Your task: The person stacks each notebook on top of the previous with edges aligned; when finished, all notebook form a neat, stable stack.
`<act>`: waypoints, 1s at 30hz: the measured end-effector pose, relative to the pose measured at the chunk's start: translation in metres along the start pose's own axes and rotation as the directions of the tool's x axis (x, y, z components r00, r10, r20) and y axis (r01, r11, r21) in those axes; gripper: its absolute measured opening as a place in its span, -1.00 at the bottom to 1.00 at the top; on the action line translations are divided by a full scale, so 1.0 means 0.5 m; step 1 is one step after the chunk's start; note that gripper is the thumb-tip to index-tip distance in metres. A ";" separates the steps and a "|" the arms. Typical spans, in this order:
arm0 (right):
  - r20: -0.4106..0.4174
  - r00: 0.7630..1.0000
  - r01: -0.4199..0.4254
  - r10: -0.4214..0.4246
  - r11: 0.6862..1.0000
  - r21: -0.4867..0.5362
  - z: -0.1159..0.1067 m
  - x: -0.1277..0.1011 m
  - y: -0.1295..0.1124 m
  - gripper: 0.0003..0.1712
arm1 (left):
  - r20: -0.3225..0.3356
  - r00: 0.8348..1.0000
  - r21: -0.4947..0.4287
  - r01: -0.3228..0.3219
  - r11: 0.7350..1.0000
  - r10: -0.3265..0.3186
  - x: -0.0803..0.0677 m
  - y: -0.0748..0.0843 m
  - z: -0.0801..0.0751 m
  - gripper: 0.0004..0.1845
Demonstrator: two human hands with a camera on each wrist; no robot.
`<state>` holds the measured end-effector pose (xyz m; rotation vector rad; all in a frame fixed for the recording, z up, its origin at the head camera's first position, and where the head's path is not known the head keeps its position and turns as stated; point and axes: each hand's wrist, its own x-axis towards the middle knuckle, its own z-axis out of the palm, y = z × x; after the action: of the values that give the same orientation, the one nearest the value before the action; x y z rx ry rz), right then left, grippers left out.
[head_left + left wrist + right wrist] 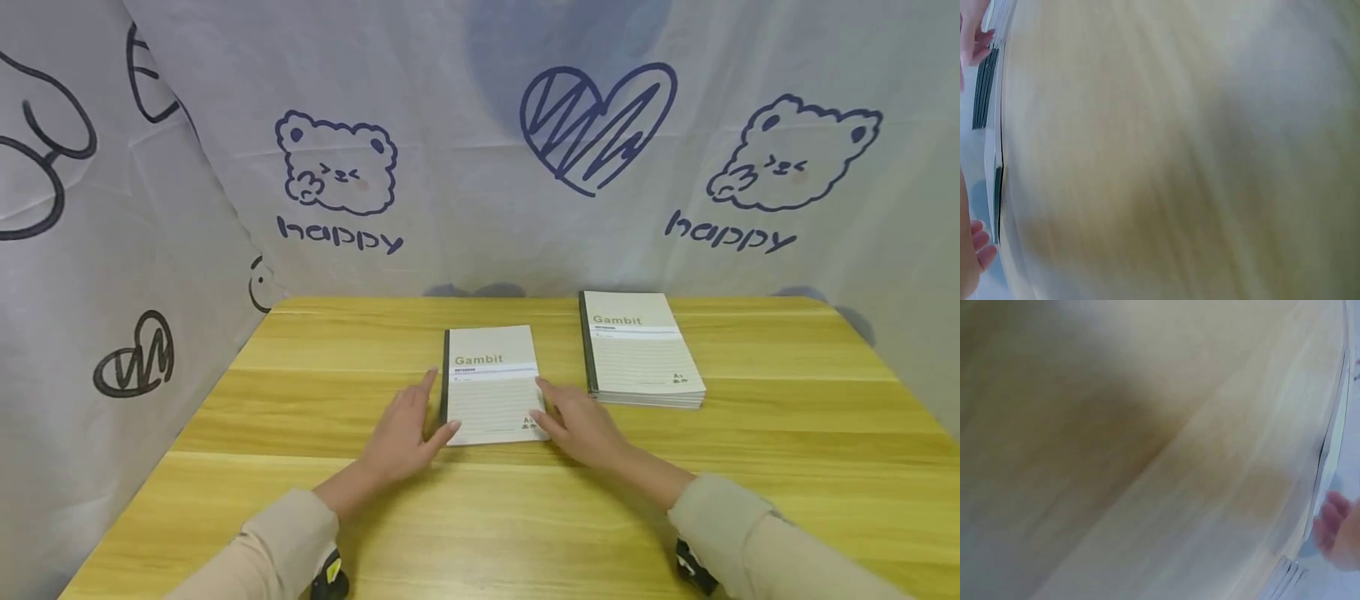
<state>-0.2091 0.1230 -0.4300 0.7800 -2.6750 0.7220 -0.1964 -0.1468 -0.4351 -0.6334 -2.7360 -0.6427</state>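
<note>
A notebook [491, 408] with a white "Gambit" cover and a black spine lies flat on the table in the head view. Along its spine side is my left hand [401, 429], index finger extended up beside the edge and thumb at the lower left corner. At the opposite edge, my right hand [588, 425] has its fingertips on the right side and its thumb over the lower right corner of the cover. The left wrist view catches the fingers of my left hand [982, 247] next to the dark spine. My right hand [1340, 531] appears beside the notebook's edge in the right wrist view.
To the right and farther back sits a stack of notebooks [645, 367] with the same cover, near the far edge of the wooden table [795, 467]. A white cloth [465, 192] with bear and heart drawings hangs behind the table and along its left side.
</note>
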 end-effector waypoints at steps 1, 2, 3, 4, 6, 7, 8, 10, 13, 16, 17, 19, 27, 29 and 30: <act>0.026 0.999 -0.042 0.042 0.999 0.015 0.003 0.003 0.000 -0.40 | -0.004 1.000 0.007 0.018 1.000 -0.018 0.001 0.003 0.002 -0.17; 0.052 0.995 -0.085 0.083 0.996 0.027 0.006 0.005 0.000 -0.38 | -0.005 0.999 0.019 0.036 0.999 -0.036 0.002 0.005 0.005 -0.17; 0.072 0.991 -0.120 0.116 0.992 0.040 0.009 0.007 0.000 -0.36 | -0.006 0.999 0.029 0.047 0.998 -0.047 0.003 0.008 0.008 -0.18; 0.088 0.986 -0.148 0.144 0.988 0.047 0.012 0.007 -0.001 -0.34 | -0.005 0.998 0.039 0.057 0.998 -0.057 0.003 0.012 0.012 -0.19; 0.110 0.977 -0.191 0.185 0.980 0.049 0.016 0.008 -0.004 -0.30 | -0.005 0.998 0.057 0.061 0.997 -0.061 0.004 0.018 0.020 -0.20; 0.111 0.975 -0.200 0.194 0.979 0.042 0.017 0.008 -0.006 -0.29 | -0.003 0.998 0.066 0.068 0.995 -0.068 0.004 0.022 0.024 -0.20; 0.112 0.973 -0.205 0.201 0.978 0.026 0.018 0.008 -0.007 -0.26 | 0.002 0.997 0.069 0.076 0.995 -0.076 0.004 0.025 0.028 -0.20; 0.122 0.971 -0.208 0.206 0.978 0.005 0.019 0.009 -0.011 -0.21 | 0.013 0.995 0.079 0.095 0.992 -0.097 0.004 0.030 0.035 -0.20; 0.156 0.965 -0.212 0.213 0.977 -0.024 0.020 0.012 -0.016 -0.15 | 0.028 0.990 0.097 0.138 0.986 -0.141 0.005 0.034 0.042 -0.19; 0.179 0.958 -0.217 0.224 0.974 -0.058 0.023 0.016 -0.020 -0.12 | 0.041 0.986 0.111 0.154 0.982 -0.160 0.010 0.037 0.047 -0.18; 0.182 0.956 -0.218 0.229 0.973 -0.074 0.025 0.018 -0.020 -0.12 | 0.047 0.986 0.119 0.154 0.981 -0.160 0.011 0.038 0.048 -0.18; 0.186 0.953 -0.225 0.240 0.969 -0.100 0.028 0.019 -0.021 -0.12 | 0.057 0.986 0.131 0.150 0.980 -0.158 0.014 0.039 0.051 -0.18; 0.182 0.959 -0.194 0.219 0.971 -0.141 0.037 0.020 -0.025 -0.23 | 0.064 0.979 0.133 0.183 0.974 -0.192 0.020 0.041 0.057 -0.20; 0.184 0.959 -0.190 0.215 0.971 -0.147 0.039 0.020 -0.027 -0.25 | 0.056 0.976 0.120 0.204 0.972 -0.212 0.021 0.041 0.056 -0.23; 0.185 0.959 -0.191 0.217 0.970 -0.148 0.039 0.020 -0.027 -0.25 | 0.053 0.973 0.111 0.217 0.970 -0.224 0.021 0.042 0.056 -0.24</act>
<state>-0.2119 0.0983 -0.4375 0.5764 -2.9828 0.5328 -0.2000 -0.1128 -0.4482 -0.3339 -2.9047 -0.5300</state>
